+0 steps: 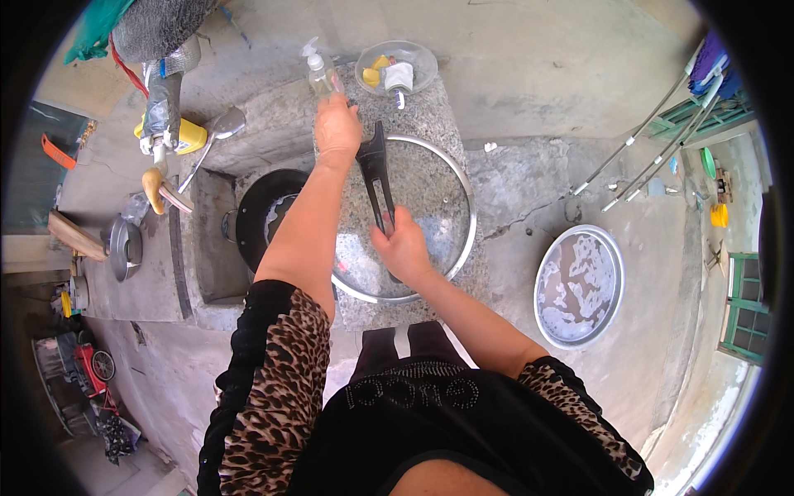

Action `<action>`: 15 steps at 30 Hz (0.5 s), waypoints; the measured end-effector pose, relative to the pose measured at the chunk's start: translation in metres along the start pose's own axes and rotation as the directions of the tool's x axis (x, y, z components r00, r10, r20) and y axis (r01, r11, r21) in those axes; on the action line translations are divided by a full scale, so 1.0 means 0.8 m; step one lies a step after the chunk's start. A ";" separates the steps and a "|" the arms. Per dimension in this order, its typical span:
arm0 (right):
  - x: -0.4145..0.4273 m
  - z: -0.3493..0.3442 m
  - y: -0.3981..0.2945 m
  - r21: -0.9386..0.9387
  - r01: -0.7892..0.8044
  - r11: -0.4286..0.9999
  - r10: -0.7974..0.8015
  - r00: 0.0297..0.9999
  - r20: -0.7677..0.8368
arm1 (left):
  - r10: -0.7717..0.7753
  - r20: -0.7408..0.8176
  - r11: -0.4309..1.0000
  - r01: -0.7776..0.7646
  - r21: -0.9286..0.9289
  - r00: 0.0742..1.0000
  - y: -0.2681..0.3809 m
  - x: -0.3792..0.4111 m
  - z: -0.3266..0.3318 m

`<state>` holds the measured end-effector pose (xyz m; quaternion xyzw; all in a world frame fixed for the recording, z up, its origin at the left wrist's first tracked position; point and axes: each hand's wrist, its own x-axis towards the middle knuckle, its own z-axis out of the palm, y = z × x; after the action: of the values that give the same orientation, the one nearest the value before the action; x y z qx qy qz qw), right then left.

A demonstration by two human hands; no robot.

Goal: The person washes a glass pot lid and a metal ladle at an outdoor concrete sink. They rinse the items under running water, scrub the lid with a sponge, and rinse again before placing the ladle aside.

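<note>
A large round glass pan lid (428, 248) with a metal rim lies on the speckled stone slab in front of me. My right hand (403, 245) grips the lower end of its long black handle (375, 167). My left hand (338, 127) reaches to the base of a clear pump bottle (321, 77) beyond the lid; its fingertips meet the bottle's lower part, and whether they grip it is hidden. Left of the lid, a black wok (251, 217) with suds inside sits in the concrete sink, partly behind my left forearm.
A glass bowl (425, 59) holding yellow pieces and a white item stands at the slab's back. The faucet (155, 180) and a ladle (229, 123) are at the sink's left. A sudsy metal basin (580, 288) rests on the ground to the right, near leaning mop poles (657, 155).
</note>
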<state>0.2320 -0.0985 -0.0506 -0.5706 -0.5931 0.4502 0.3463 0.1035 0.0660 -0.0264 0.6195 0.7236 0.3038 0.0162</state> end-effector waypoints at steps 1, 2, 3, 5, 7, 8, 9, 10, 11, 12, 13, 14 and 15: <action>0.000 -0.001 0.003 -0.004 -0.004 1.000 0.004 1.000 -0.016 | -0.005 -0.010 0.998 0.004 -0.068 1.000 0.006 0.003 -0.004; 0.000 -0.002 0.005 -0.008 -0.009 1.000 0.009 0.999 -0.032 | 0.150 -0.001 0.974 -0.148 -0.169 0.989 0.010 -0.002 -0.002; -0.001 -0.002 0.006 -0.005 0.000 1.000 0.000 1.000 -0.031 | 0.312 0.030 0.944 -0.307 -0.119 0.949 0.004 -0.012 0.005; -0.002 0.002 0.005 0.008 0.021 1.000 -0.021 1.000 -0.020 | 0.599 0.114 0.800 -0.600 -0.028 0.793 -0.017 -0.035 0.021; -0.001 -0.001 0.005 -0.027 0.035 0.999 -0.036 0.999 -0.034 | 0.388 0.417 0.909 -0.417 -0.023 0.822 -0.006 -0.021 0.013; -0.005 -0.002 0.004 -0.046 0.040 0.998 -0.041 0.999 -0.032 | 0.350 0.495 0.923 -0.383 -0.037 0.796 -0.004 -0.014 0.013; -0.004 -0.006 0.000 -0.056 0.019 0.998 -0.020 1.000 -0.015 | 0.321 0.561 0.933 -0.357 -0.048 0.763 0.000 -0.006 0.011; -0.004 -0.012 -0.004 -0.066 -0.001 0.998 0.001 1.000 0.002 | 0.325 0.532 0.936 -0.347 -0.062 0.782 0.006 -0.009 0.008; -0.005 -0.017 -0.005 -0.077 -0.020 0.997 0.022 1.000 0.019 | 0.265 0.534 0.957 -0.285 -0.045 0.803 0.010 -0.010 0.009; -0.005 -0.018 0.001 -0.088 -0.006 0.996 0.006 1.000 0.008 | 0.204 0.532 0.974 -0.226 -0.025 0.822 0.014 -0.007 0.010; -0.004 -0.022 0.007 -0.097 -0.004 0.995 0.006 1.000 0.019 | 0.143 0.528 0.986 -0.165 -0.006 0.837 0.015 -0.004 0.010; -0.003 -0.027 0.011 -0.106 -0.003 0.994 0.006 0.999 0.031 | 0.115 0.450 0.993 -0.117 -0.024 0.886 0.007 0.002 0.018; -0.004 -0.029 0.011 -0.113 0.002 0.994 0.003 0.999 0.049 | 0.077 0.367 0.997 -0.067 -0.040 0.927 -0.009 0.008 0.032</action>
<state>0.2567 -0.0989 -0.0503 -0.5782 -0.6259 0.4300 0.2985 0.1062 0.0824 -0.0482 0.6913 0.6804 0.1925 0.1488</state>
